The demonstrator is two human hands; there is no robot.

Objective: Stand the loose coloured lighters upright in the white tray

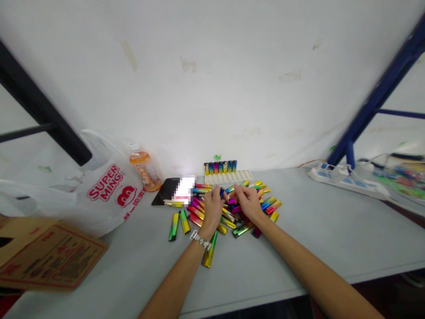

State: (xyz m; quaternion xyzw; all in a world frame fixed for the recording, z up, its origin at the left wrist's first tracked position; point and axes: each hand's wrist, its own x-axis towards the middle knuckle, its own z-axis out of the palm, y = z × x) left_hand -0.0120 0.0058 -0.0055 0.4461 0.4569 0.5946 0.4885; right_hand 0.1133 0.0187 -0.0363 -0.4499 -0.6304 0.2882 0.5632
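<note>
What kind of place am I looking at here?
Probably a small workshop or packing room, though little of it shows: a gray table holds a heap of colorful lighters, a white rack with a row standing upright, and a power strip.

Lighters [229,215] look glossy and metallic, the tabletop [318,226] smooth, the bag [79,208] plastic, the box [56,257] cardboard.

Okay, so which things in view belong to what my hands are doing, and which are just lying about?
Seemingly part of the job:
small blue item in the left hand
loose shiny lighters
upright lighters
white tray

Seemingly just lying about:
orange drink bottle
plastic bag
cardboard box
power strip
dark flat item
</note>
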